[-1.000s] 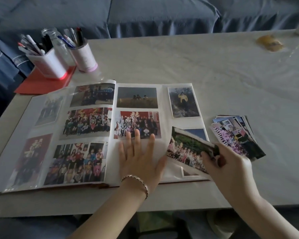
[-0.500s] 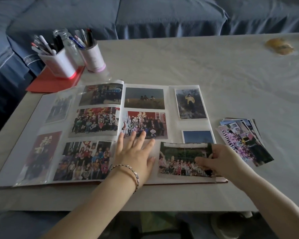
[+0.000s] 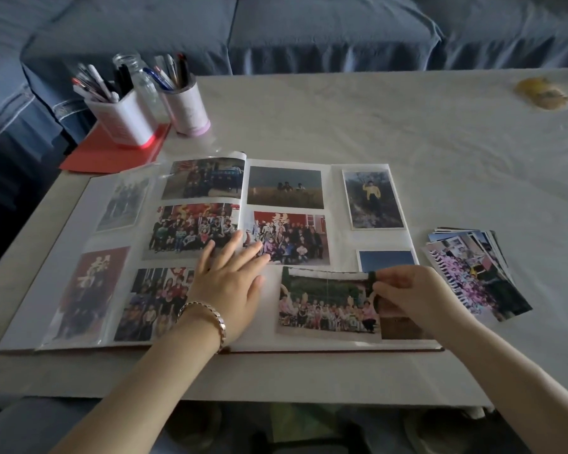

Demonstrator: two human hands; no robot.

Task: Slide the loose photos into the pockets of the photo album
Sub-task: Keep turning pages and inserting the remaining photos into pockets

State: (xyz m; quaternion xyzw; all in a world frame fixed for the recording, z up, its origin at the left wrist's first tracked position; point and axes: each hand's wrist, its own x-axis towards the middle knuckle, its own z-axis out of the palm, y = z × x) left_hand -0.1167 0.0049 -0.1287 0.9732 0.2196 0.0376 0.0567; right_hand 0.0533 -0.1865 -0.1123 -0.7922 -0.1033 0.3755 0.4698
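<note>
White table [image 3: 391, 126]: pen cups [image 3: 145, 109] at far-left corner, open photo album [image 3: 341, 224] along near edge, left hand [image 3: 230, 286] flat on its middle with fingers straight, right hand [image 3: 417, 296] pinching group photo [image 3: 325, 303] at album's near-right corner, loose photos [image 3: 476, 273] just right.

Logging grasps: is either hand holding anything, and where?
The right hand pinches the group photo near its right end; left hand presses flat on the album, holding nothing.

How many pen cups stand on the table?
2. The red-based cup stands on the red folder at the far left; the pink-based cup stands just right of it. None seems hidden.
</note>
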